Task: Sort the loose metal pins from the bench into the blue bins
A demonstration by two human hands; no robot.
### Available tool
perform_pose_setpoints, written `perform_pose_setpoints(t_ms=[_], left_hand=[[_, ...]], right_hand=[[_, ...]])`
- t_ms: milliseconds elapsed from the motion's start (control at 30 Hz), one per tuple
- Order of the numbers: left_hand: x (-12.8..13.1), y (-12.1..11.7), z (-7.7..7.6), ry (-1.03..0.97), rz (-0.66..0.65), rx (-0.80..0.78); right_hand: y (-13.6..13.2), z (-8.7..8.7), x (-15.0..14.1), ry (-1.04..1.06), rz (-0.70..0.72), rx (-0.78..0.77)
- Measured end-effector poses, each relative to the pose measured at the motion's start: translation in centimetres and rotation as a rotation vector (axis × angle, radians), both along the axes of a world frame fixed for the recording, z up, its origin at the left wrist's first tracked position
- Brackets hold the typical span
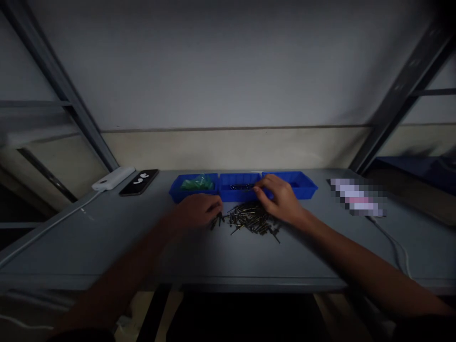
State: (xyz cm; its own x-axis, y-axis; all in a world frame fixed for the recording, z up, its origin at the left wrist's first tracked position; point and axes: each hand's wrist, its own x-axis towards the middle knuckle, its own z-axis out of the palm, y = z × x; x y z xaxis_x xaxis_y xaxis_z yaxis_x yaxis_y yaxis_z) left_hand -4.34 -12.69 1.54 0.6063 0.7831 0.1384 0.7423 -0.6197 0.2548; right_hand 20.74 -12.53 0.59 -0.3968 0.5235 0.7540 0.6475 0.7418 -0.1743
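A heap of small dark screws (251,221) lies on the grey table (107,237) in front of three blue bins. My left hand (197,211) rests at the heap's left edge with fingers curled onto a few screws. My right hand (280,197) hovers over the heap's right side, its fingertips reaching to the front rim of the middle blue bin (239,186), which holds some dark screws. The left blue bin (194,186) contains green pieces. The right blue bin (299,184) is partly hidden behind my right hand. The scene is dim and blurred.
A white power bank (113,178) with a cable and a black phone (139,182) lie at the back left. A blurred-out item (356,197) with a white cable sits at the right. Metal shelf struts rise at both sides; a wall stands behind the table.
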Motion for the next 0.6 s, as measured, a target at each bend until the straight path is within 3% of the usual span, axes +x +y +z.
perform_pose_setpoints(t_ms=[233, 400, 600], left_hand=[[-3.3, 1.2, -0.1, 0.161, 0.027, -0.213], [-2.9, 1.0, -0.2, 0.175, 0.016, -0.245], [-2.1, 0.6, 0.0, 0.204, 0.021, -0.219]], right_hand=[[2.6, 0.6, 3.3, 0.137, -0.257, 0.06], [3.9, 0.3, 4.9, 0.159, -0.379, 0.024], [4.5, 0.0, 5.7, 0.133, -0.409, 0.007]])
